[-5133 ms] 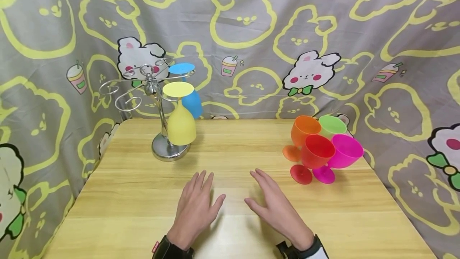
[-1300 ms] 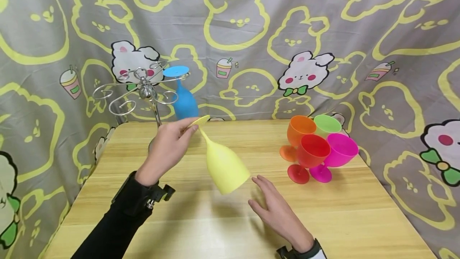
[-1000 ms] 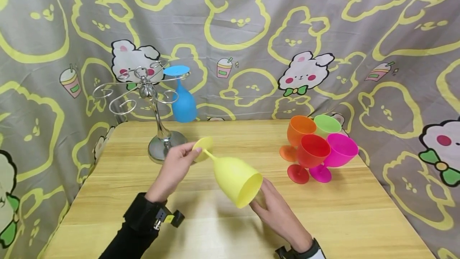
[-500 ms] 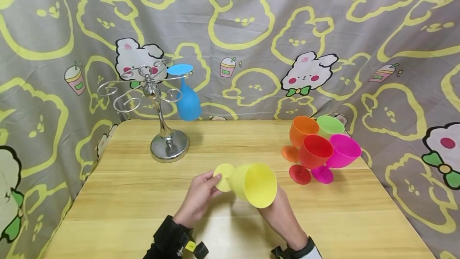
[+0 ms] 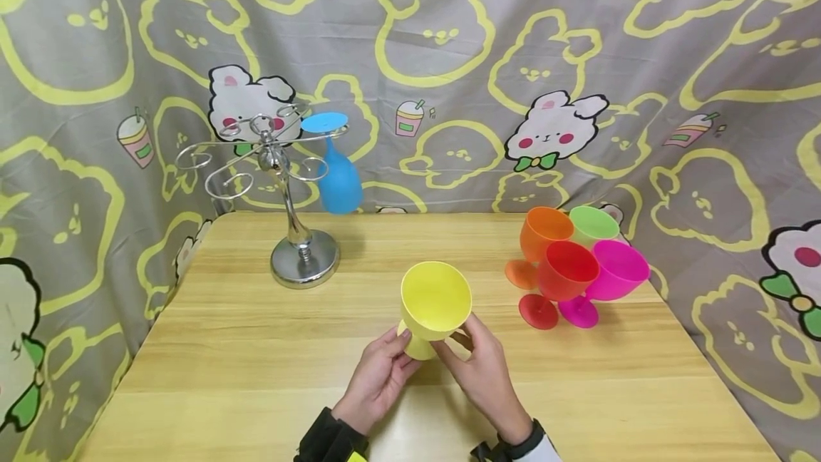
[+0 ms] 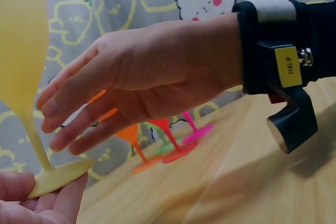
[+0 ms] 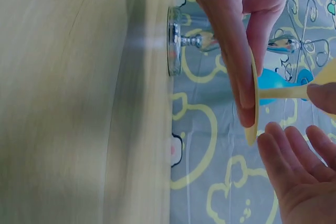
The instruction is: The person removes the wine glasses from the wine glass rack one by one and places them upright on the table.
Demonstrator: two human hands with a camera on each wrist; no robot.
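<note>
A yellow plastic goblet (image 5: 436, 299) is held upright above the table, its mouth facing up. My left hand (image 5: 380, 382) pinches the edge of its round foot between thumb and fingers, clearest in the left wrist view at the foot (image 6: 63, 178). Close by on the other side is my right hand (image 5: 485, 376), fingers extended and spread apart. In the right wrist view its thumb (image 7: 321, 97) overlaps the top of the stem; whether it touches cannot be told. The bowl partly hides the right fingertips in the head view.
A chrome glass rack (image 5: 291, 205) with curled arms stands at the back left. One blue goblet (image 5: 341, 180) hangs upside down from it. Orange (image 5: 544, 235), red (image 5: 567, 273), green (image 5: 595, 225) and magenta goblets (image 5: 618, 273) stand upright on the right. Patterned cloth (image 5: 449, 55) surrounds the wooden table.
The yellow goblet, hanging on the rack at first, was taken off by my left hand, brought to the table's middle and turned mouth up. My right hand has stayed near, now beside the stem.
</note>
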